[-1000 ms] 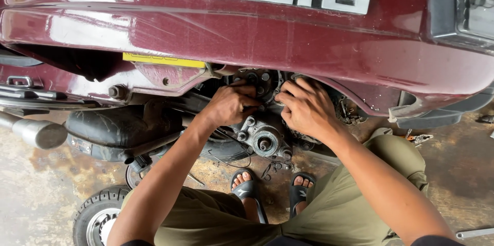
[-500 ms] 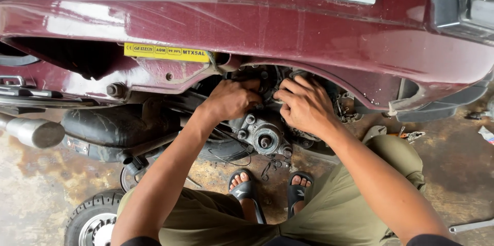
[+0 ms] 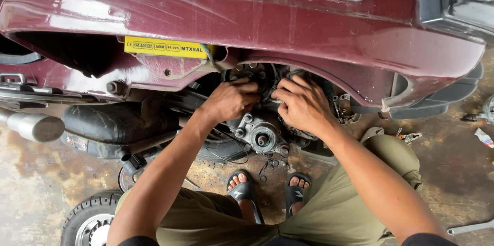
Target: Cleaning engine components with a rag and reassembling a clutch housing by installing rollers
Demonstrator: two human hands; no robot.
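1. Your left hand [image 3: 231, 99] and your right hand [image 3: 304, 104] are both up inside the open side of the dark red scooter [image 3: 288, 30], pressed against the engine [image 3: 260, 122].
2. The engine sits straight ahead of you, just past your knees and above your feet in the black sandals [image 3: 267, 194].
3. Your left hand is curled, with its fingers bent onto the round metal part at the top of the engine. You cannot tell if it is gripping something small, because the fingertips are tucked out of sight.
4. Your right hand is spread a bit wider and lies on the dark part just to the right. Its fingertips go into the shadow too, so what it grips cannot be told.
5. The two hands almost touch each other. Both are about as near to the engine; neither is clearly closer.
6. Below your hands, the round silver cover [image 3: 263, 140] with bolts around it faces you and is bare.
7. The red body hangs over the engine and hides its top.
8. The tyre [image 3: 87, 217] at the bottom left is cut off by the edge.
9. A metal tool [image 3: 471, 228] lies on the stained floor [image 3: 31, 194], well apart, by your right knee.
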